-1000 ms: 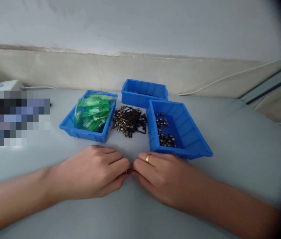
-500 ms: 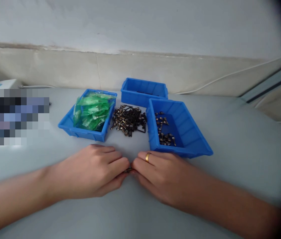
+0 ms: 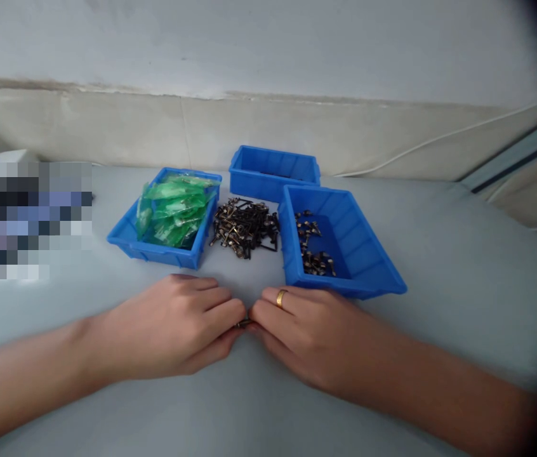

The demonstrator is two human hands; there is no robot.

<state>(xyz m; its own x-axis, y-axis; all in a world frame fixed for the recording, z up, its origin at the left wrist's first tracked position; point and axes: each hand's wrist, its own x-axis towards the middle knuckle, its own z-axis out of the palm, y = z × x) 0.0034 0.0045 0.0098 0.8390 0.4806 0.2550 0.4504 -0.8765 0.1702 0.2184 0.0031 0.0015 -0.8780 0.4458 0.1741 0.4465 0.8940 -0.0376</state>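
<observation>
My left hand (image 3: 180, 327) and my right hand (image 3: 311, 330), which wears a gold ring, meet fingertip to fingertip above the table. Between them they pinch a small dark metal part (image 3: 244, 323); only a short sliver shows, so its exact kind is hidden. Just beyond the hands lies a pile of small metal parts (image 3: 244, 227), brass-toned and black, some shaped like screws and some like bent L-keys. Close to my right hand stands a blue bin (image 3: 364, 254) with several small bolt-like pieces (image 3: 316, 260) at its left side.
Green plastic packets (image 3: 178, 206) fill another blue bin (image 3: 154, 254) at the left. A third blue bin (image 3: 273, 184) stands behind the pile, near the wall (image 3: 259, 120). A white cable (image 3: 421, 146) runs along the wall. The far-left items are blurred out.
The view has shifted very slightly. Both hands keep their pinch on the small metal part, and the bins and pile stay in place.
</observation>
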